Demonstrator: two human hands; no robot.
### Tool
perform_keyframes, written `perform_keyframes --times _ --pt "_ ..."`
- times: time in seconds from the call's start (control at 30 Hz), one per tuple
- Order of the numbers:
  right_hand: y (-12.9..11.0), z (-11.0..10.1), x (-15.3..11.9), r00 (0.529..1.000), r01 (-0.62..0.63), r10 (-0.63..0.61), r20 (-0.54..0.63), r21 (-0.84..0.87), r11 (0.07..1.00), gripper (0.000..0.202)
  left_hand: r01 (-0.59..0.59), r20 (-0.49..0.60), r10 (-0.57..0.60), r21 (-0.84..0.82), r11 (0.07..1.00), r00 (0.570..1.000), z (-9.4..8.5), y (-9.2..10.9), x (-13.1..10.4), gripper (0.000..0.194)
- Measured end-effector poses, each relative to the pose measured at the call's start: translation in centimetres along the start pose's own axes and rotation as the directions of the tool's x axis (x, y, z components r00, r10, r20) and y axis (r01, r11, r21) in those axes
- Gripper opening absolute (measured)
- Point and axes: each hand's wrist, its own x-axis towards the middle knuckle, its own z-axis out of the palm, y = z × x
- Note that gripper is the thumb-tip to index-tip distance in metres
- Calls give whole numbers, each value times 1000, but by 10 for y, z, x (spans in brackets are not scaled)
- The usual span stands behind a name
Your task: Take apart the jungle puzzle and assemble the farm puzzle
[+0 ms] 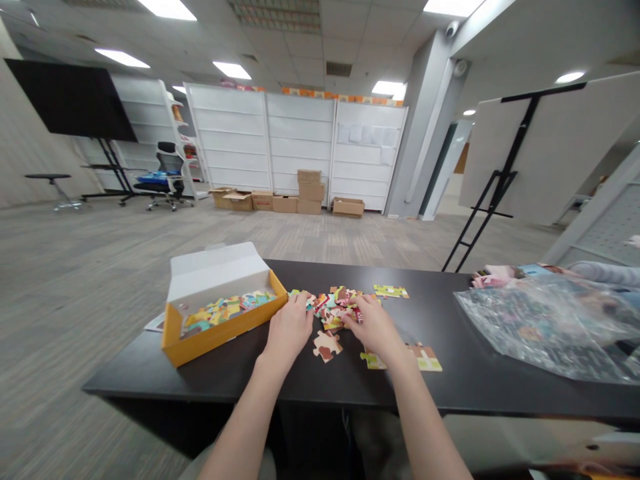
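Observation:
Colourful puzzle pieces (pixel 333 308) lie in a loose heap on the dark table, between my two hands. My left hand (pixel 295 321) rests at the heap's left side, its fingertips on or near some pieces; whether it grips one is too small to tell. At the right side, my right hand (pixel 373 323) has thumb and fingers apart and touches the heap's edge. A single beige piece with a brown patch (pixel 327 346) lies in front of the heap. Joined green and brown pieces (pixel 425 357) are partly hidden under my right forearm. Another joined green strip (pixel 391 291) lies farther back.
An open yellow box (pixel 225 337) with more puzzle pieces and a raised white lid stands at the table's left. Clear plastic bags (pixel 550 327) cover the right end. The dark table's (pixel 200 383) front edge runs under my forearms. Shelves and cardboard boxes stand far behind.

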Motion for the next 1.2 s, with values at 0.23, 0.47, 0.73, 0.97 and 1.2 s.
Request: perform_keyframes --times 0.23,0.47,0.73,0.97,1.2 --pt "0 12 -3 996 48 -49 72 15 999 33 -251 159 250 -12 968 955 13 -7 27 37" --pt "1 9 -7 995 12 -14 97 23 1000 23 -221 124 219 -1 975 968 9 -9 26 23" --pt "9 4 -13 997 -36 36 72 -5 999 25 -109 -20 107 -166 980 994 -18 -30 7 30" --pt "29 -5 -12 997 -72 72 21 20 997 21 -10 184 37 -147 989 982 -46 -62 -28 42" --pt "52 -19 -18 987 -160 160 32 5 987 21 33 324 12 -134 990 946 -61 -74 -44 70"
